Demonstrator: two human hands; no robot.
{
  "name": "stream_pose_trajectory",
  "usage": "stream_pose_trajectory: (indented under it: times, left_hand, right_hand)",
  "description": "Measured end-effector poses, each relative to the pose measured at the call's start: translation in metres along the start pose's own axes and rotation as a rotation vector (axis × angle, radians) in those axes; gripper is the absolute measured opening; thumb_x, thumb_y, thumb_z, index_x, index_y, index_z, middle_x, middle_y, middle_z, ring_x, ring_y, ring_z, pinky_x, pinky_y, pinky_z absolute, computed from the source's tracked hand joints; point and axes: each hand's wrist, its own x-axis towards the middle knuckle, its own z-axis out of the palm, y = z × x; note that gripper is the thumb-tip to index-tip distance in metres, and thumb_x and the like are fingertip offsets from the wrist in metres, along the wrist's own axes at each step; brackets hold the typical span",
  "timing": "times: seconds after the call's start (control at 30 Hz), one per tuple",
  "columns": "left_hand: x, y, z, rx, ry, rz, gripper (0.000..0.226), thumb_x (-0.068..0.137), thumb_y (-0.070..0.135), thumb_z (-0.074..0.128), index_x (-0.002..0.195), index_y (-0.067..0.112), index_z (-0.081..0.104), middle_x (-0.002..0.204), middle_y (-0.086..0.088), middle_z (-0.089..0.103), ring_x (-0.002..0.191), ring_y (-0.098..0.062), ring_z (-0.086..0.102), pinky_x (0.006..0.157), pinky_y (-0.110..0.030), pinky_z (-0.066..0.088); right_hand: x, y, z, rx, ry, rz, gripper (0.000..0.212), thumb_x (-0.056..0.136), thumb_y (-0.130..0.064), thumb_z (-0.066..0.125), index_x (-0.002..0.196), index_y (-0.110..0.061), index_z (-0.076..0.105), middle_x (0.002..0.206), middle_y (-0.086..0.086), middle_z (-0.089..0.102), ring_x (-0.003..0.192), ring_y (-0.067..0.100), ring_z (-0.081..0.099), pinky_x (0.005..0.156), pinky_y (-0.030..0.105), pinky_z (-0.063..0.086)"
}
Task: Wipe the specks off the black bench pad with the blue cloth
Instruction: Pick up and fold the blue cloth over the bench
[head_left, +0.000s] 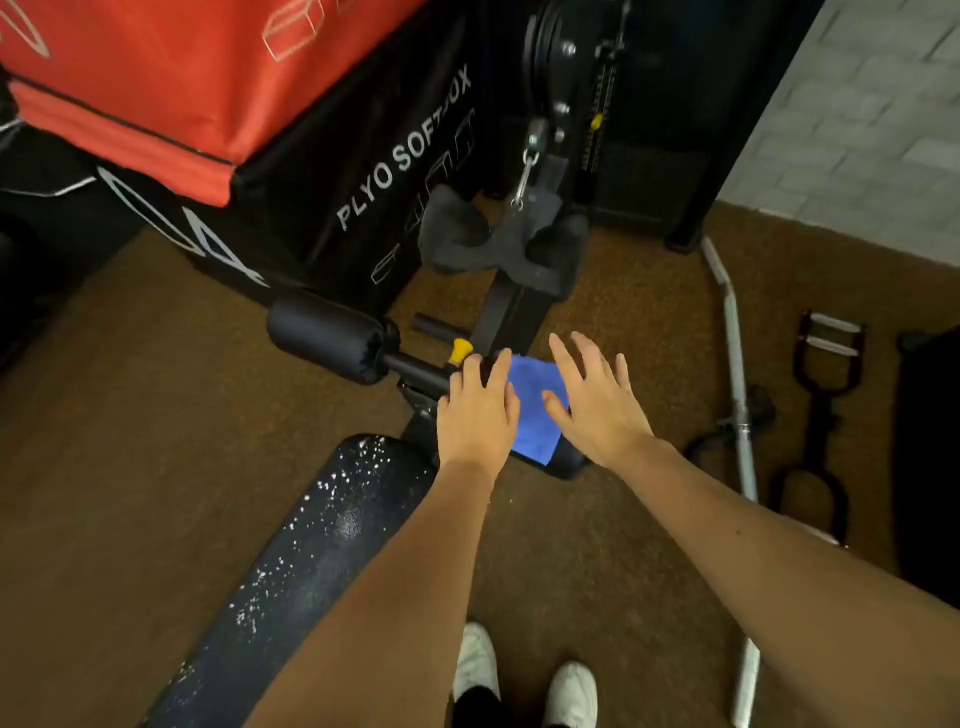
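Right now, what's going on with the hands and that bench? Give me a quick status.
Left hand and right hand open, over the blue cloth. Cloth lies at pad's far end. Bench pad speckled white, unwiped. Nothing in the way.

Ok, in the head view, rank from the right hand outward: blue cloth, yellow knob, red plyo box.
From the right hand:
1. Blue cloth, just beside it on its left.
2. Yellow knob, farther left, past the left hand.
3. Red plyo box, far upper left.
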Motion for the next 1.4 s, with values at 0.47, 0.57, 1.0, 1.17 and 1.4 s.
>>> stream_pose_trajectory:
  times: [0.47,0.57,1.0,1.17,1.4]
  left_hand:
    - [-0.023,0.002,0.059,-0.698,0.082,-0.275,0.042,0.095,0.019,0.051,0.136,0.027,0.045,0.106,-0.004,0.033,0.097,-0.02,0.039,0.091,-0.027,0.039]
    - [-0.019,0.001,0.055,-0.769,0.018,-0.3,0.043,0.095,0.013,0.05,0.136,0.025,0.044,0.103,-0.005,0.032,0.083,-0.013,0.042,0.083,-0.017,0.038]
    - [-0.036,-0.031,0.017,-1.026,0.115,-0.563,0.028,0.093,0.009,0.052,0.121,0.009,0.057,0.122,-0.007,0.056,0.101,-0.01,0.052,0.075,-0.009,0.042]
    - [-0.065,-0.075,0.019,-0.954,0.076,-0.657,0.034,0.092,0.007,0.052,0.124,0.017,0.052,0.126,-0.003,0.054,0.111,-0.023,0.054,0.093,-0.042,0.047]
    - [-0.093,-0.125,0.051,-0.766,-0.042,-0.596,0.041,0.092,-0.001,0.048,0.131,0.012,0.046,0.125,-0.012,0.042,0.093,-0.011,0.045,0.075,-0.011,0.034]
  right_hand:
    - [0.006,0.006,0.045,0.17,-0.176,0.145,0.056,0.1,-0.039,0.029,0.149,-0.031,0.003,0.153,0.006,0.022,0.144,0.027,0.005,0.109,0.06,-0.002]
    - [0.008,0.002,0.046,0.301,-0.095,0.112,0.055,0.099,-0.026,0.039,0.149,-0.022,0.017,0.151,0.008,0.026,0.143,0.026,0.014,0.112,0.056,0.005]
    - [-0.001,-0.059,0.037,0.701,0.081,0.002,0.057,0.091,0.003,0.05,0.143,-0.015,0.035,0.136,0.011,0.043,0.12,0.022,0.047,0.081,0.009,0.03]
    - [-0.016,-0.098,0.059,0.701,-0.106,0.002,0.059,0.093,-0.001,0.049,0.146,-0.02,0.029,0.131,0.008,0.04,0.117,0.021,0.047,0.086,0.015,0.034]
    - [-0.035,-0.129,0.121,0.598,-0.274,0.108,0.064,0.094,-0.01,0.05,0.148,-0.025,0.019,0.139,0.008,0.031,0.119,0.019,0.044,0.095,0.028,0.04]
